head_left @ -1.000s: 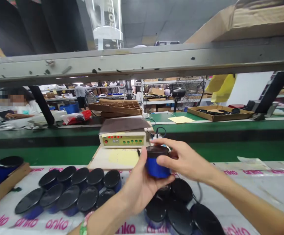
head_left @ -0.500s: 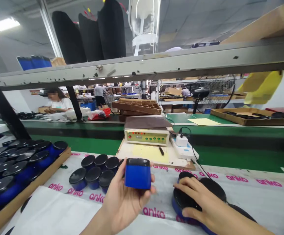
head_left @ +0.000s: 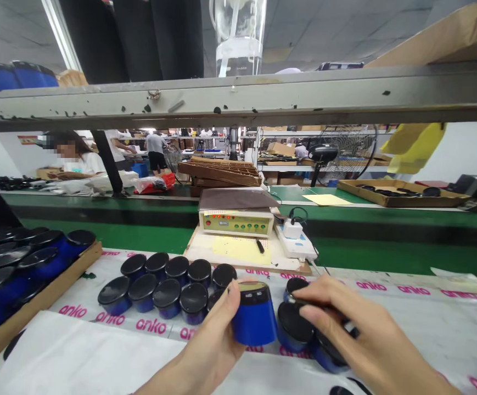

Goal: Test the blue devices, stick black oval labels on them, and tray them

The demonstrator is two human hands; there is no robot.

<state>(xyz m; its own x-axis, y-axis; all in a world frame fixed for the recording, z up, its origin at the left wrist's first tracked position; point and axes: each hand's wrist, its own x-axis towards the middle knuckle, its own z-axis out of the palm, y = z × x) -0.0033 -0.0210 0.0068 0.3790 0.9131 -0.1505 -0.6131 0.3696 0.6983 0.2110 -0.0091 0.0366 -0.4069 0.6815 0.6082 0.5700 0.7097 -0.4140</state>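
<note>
My left hand (head_left: 217, 334) is closed around a blue cup-shaped housing with a glossy black top (head_left: 255, 315), held tilted above the table. Small marks show on the upper edge of its black band. To the right, my right hand (head_left: 353, 323) has its thumb and fingers closed over a dark piece, mostly hidden by the hand, so its kind is unclear. Just left of those fingertips stand similar black-topped blue housings (head_left: 296, 326). More of them (head_left: 167, 298) stand in rows to the left of my left hand, partly covered by it.
A cardboard tray (head_left: 69, 280) full of black-topped blue housings lies at left. White sheet (head_left: 98, 356) covers the front. Behind are a control box (head_left: 236, 219) with lit red lights, a power strip (head_left: 296, 241) and a green belt (head_left: 378, 255). A shelf beam (head_left: 238, 101) crosses overhead. People are farther back.
The housing in my left hand has turned and tilted and moved right in view. My right hand has lifted from the black tops and drawn its fingers together. The whole view has shifted.
</note>
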